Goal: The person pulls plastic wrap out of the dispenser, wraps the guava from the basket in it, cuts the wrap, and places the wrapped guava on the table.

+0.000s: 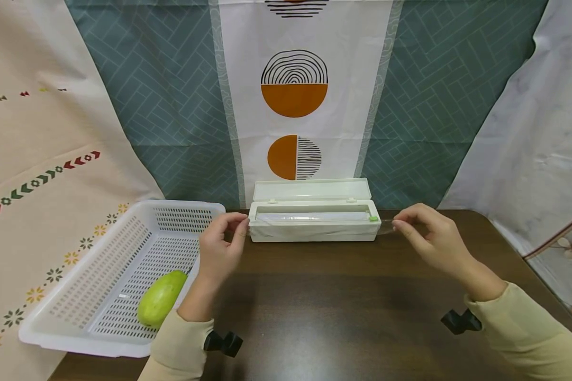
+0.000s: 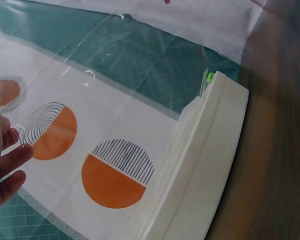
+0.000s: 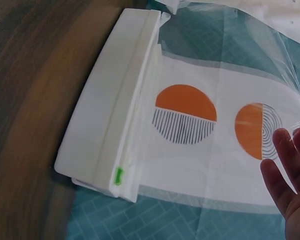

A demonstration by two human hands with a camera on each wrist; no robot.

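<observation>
A white cling wrap dispenser (image 1: 314,234) stands at the back of the table, its lid (image 1: 311,190) raised and a roll of cling wrap (image 1: 309,216) inside. A small green slide cutter (image 1: 373,218) sits at the right end of its front rim. My left hand (image 1: 219,251) pinches the clear wrap between thumb and fingertips just off the dispenser's left end. Off the right end, my right hand (image 1: 433,243) pinches the other side of it. Both wrist views show the transparent wrap sheet (image 2: 97,55) spread out from the dispenser between the hands.
A white perforated basket (image 1: 85,346) stands at the left, partly behind my left forearm. Inside it lies a green oblong fruit (image 1: 161,299), perhaps a mango. The dark wooden table (image 1: 343,317) stretches in front; a patterned cloth (image 1: 171,90) hangs behind the dispenser.
</observation>
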